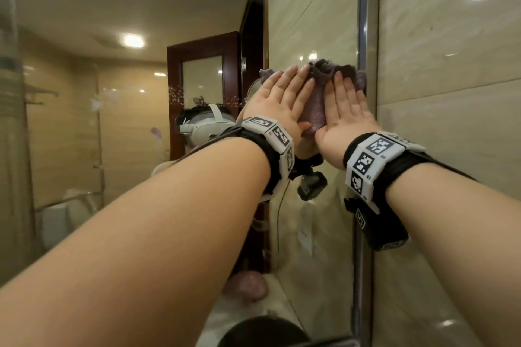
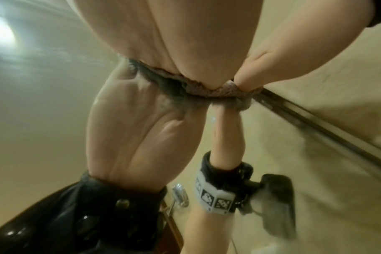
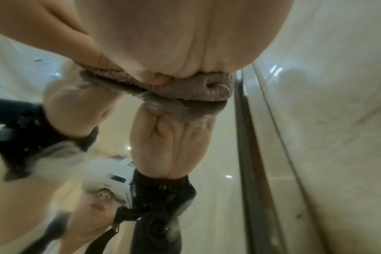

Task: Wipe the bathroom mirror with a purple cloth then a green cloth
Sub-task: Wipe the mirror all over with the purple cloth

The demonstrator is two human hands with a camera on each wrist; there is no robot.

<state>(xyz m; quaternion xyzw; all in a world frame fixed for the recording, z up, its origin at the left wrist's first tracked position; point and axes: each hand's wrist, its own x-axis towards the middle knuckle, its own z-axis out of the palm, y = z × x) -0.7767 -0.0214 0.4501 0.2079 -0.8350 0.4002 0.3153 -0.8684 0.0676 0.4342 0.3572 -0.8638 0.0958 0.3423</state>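
In the head view both forearms reached up and forward to the bathroom mirror (image 1: 310, 22), and the left hand (image 1: 279, 104) and right hand (image 1: 345, 113) lay flat side by side, fingers straight and close together, pressing the purple cloth (image 1: 317, 98) against the glass near the mirror's right edge. The cloth was a nubby, towel-like fabric, bunched into folds above the fingertips, its right end touching the metal frame strip (image 1: 366, 22) that ran beside the glossy beige wall tiles (image 1: 451, 36). Each wrist wore a black strap carrying white blocks printed with black-and-white square marker patterns; no readable words showed on them. The glass reflected a dark wooden door (image 1: 203, 73) with a frosted pane. In the left wrist view the left hand (image 2: 185, 34) filled the top of the picture, palm down on the fuzzy cloth (image 2: 209, 91), whose rumpled edge met its own reflection in the mirror (image 2: 43, 103); the thin dark frame strip (image 2: 315, 123) slanted away to the right. In the right wrist view the right hand (image 3: 185, 34) pressed flat on the cloth (image 3: 196, 87), a looped, terry-like pile that looked greyish-mauve here, with the thumb of the other hand resting on its left edge. The frame strip (image 3: 248, 137) stood just right of the cloth, and smooth marbled tile (image 3: 326, 103) lay beyond it.
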